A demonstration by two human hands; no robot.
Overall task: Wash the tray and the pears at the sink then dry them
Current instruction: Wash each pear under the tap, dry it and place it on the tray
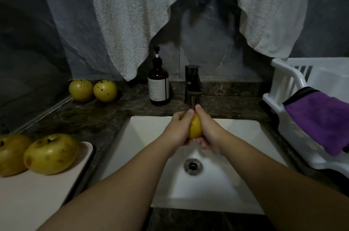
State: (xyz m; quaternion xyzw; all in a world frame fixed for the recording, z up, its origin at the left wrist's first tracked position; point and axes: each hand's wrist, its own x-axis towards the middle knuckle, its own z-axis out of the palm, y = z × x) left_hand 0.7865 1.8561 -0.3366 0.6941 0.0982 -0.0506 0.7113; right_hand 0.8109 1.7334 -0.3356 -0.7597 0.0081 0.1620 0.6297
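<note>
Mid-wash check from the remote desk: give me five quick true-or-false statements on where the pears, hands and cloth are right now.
1. Both hands hold one pear over the sink. True: the left hand and right hand grip it under the faucet.
2. Two pears rest on the tray. True: both sit on the tray, at left.
3. The purple cloth lies in the sink. False: the purple cloth hangs over the white rack.
4. The soap bottle stands to the right of the faucet. False: the soap bottle is on its left.
5. Two more pears sit on the counter. True: they are at back left.
</note>
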